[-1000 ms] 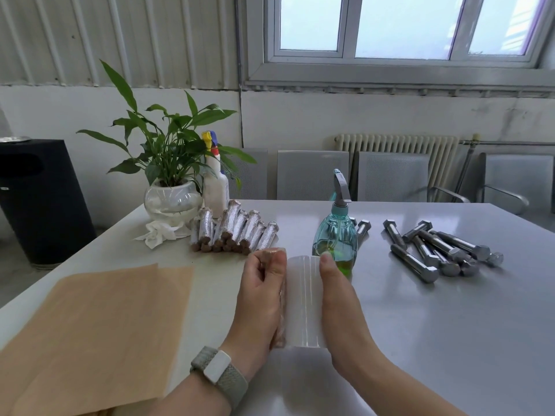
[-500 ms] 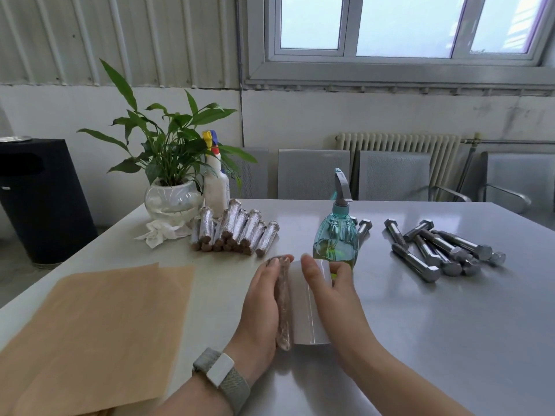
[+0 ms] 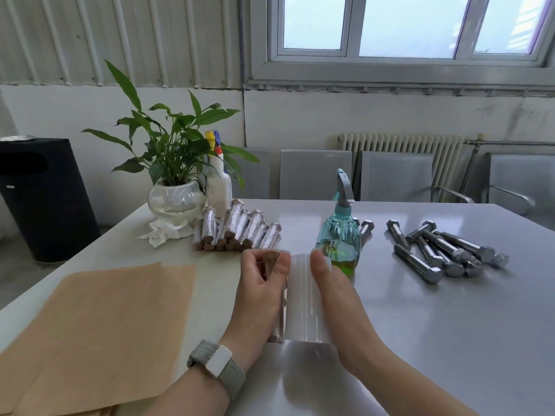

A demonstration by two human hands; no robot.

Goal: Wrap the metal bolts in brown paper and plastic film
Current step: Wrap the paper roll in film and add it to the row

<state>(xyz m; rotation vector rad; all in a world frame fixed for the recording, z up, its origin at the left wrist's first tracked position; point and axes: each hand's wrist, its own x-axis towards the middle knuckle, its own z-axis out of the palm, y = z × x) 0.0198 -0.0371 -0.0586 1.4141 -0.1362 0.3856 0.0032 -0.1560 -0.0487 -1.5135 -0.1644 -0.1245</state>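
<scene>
My left hand (image 3: 259,291) grips a bolt rolled in brown paper (image 3: 271,259), its far end showing above my fingers. Right beside it lies a roll of plastic film (image 3: 303,304) on the table, and my right hand (image 3: 333,295) rests along the roll's right side with the thumb on its far end. Several wrapped bolts (image 3: 240,229) lie in a pile behind my hands. Several bare metal bolts (image 3: 441,250) lie to the right. A stack of brown paper sheets (image 3: 99,328) covers the table's left part.
A teal spray bottle (image 3: 341,235) stands just behind the roll. A potted plant (image 3: 177,193), a white spray bottle (image 3: 219,187) and a crumpled tissue (image 3: 163,234) sit at the back left. Grey chairs (image 3: 315,172) line the table's far edge.
My left hand flattened over the paper-wrapped bolt half a second ago and now curls round it again. My right hand shifted back to the roll's right side.
</scene>
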